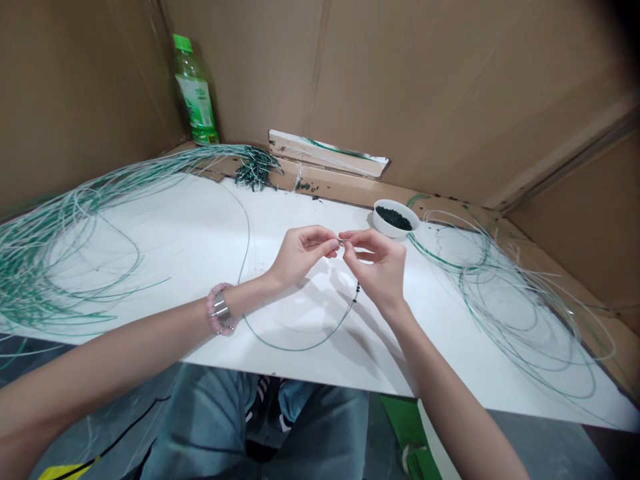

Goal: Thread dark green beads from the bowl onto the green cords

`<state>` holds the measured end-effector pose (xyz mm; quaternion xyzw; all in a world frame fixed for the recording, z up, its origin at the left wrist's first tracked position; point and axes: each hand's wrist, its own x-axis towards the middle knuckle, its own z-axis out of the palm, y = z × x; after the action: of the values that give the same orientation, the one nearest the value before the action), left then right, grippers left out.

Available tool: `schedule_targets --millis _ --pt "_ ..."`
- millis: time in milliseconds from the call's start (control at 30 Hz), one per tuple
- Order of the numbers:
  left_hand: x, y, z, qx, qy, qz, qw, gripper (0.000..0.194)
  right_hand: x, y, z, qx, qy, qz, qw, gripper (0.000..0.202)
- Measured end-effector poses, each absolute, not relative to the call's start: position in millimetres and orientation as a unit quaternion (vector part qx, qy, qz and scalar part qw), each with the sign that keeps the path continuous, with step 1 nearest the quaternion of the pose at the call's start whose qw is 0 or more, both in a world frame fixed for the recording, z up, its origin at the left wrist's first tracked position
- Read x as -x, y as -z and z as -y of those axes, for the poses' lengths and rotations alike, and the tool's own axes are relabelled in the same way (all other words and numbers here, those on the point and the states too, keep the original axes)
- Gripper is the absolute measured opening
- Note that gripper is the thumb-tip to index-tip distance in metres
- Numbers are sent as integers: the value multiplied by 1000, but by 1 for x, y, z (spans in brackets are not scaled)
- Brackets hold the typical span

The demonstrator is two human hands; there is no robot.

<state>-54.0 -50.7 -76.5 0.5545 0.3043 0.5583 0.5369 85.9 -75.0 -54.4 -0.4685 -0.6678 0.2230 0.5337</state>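
My left hand and my right hand meet over the white tabletop, fingertips almost touching, both closed in a pinch. Between them shows a short bit of a thin green cord; its exact end is too small to make out. From below my right hand the cord hangs down with several small black beads on it. It then curves left under my left forearm and up toward the back of the table. Just behind my right hand stands a white bowl of tiny dark beads.
On the left lies a big bundle of green and white cords, its beaded ends at the back. Loose coils of cord spread on the right. A green bottle stands in the back corner by cardboard walls.
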Motion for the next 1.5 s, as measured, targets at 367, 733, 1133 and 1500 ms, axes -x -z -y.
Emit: schedule_targets --millis 367,733,1133,1500 --pt "54 79 50 -557 -564 -293 534 15 -87 55 75 455 -219 691 518 4" --pt "56 83 50 -590 -553 -301 505 14 -88 55 74 453 -224 701 504 4" --pt "57 83 49 -598 -550 -302 499 14 -89 53 74 454 -223 710 491 4" --pt "60 84 47 -608 -540 -313 490 13 -93 57 67 453 -312 681 484 10"
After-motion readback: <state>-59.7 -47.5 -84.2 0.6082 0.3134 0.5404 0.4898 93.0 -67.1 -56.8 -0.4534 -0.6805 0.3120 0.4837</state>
